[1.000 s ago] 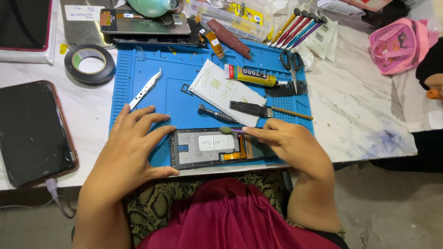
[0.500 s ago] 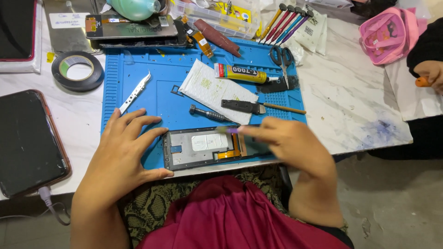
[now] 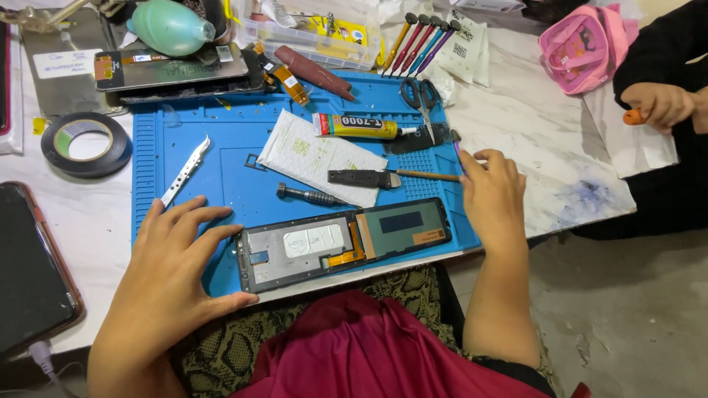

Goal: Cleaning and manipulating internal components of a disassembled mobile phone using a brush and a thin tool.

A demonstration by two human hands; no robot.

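Cut off and covered at the counter's edges

The dark tablet (image 3: 29,273) runs off the left edge; the pink pouch (image 3: 582,48) and clear parts box (image 3: 317,26) are clipped at the top (contents too small to tell); the right hand (image 3: 493,199) hides the brush (image 3: 424,175) tip.

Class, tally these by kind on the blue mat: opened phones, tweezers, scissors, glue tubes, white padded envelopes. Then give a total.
Opened phones: 1
Tweezers: 1
Scissors: 1
Glue tubes: 1
White padded envelopes: 1
Total: 5
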